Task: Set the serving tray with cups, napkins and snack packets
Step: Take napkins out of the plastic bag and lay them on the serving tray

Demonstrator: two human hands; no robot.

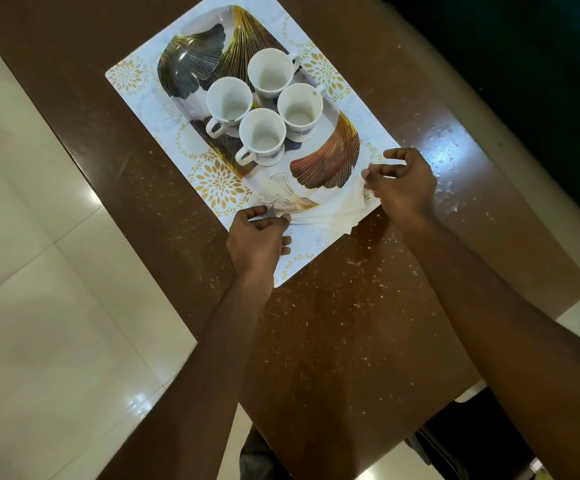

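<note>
**Napkin going onto the tray**

We pinch a white napkin at the tray's near end, left hand and right hand closed on opposite edges. Four cups stand beyond. Next, probably: smooth it flat.
</note>
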